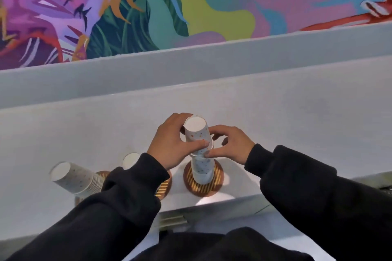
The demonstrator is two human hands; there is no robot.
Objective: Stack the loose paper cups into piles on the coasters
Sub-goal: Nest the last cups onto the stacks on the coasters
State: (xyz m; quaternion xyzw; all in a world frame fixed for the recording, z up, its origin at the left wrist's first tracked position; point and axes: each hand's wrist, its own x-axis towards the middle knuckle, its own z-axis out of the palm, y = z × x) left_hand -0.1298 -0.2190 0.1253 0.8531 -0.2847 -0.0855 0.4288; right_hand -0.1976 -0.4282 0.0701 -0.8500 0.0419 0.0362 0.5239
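Above the striped coaster [216, 184], both hands work at one pile.

Left hand [169, 144]: clamped on the top cup [197, 131], with the thumb across its near side and the fingers curled round the far side.

Right hand [232, 146]: thumb tip against the pile [202, 170], just below the top cup's rim. The fingers curl just beside the cup; whether they touch it cannot be told.

Likely reason for the two-handed hold: the left hand seats the cup while the right steadies the pile so it does not tip off the coaster.

Orientation: the top cup is inverted, closed base up and toward the camera, mouth down over the pile. Its long axis is near upright but tipped a little off the pile's axis, so it is judged not fully seated. The pile stands mouth-down at about the coaster's centre.

Left of the striped coaster: a second coaster [163, 189], mostly under the left sleeve [135, 178]; a cup base [130, 160] shows above the sleeve. Further left is a third pile [74, 178] of many nested rims, also base-up. It leans left in view, possibly a lens effect.

All of this stands on the pale worktop [297, 123]. No loose cups are in view, so the task is judged near its end.
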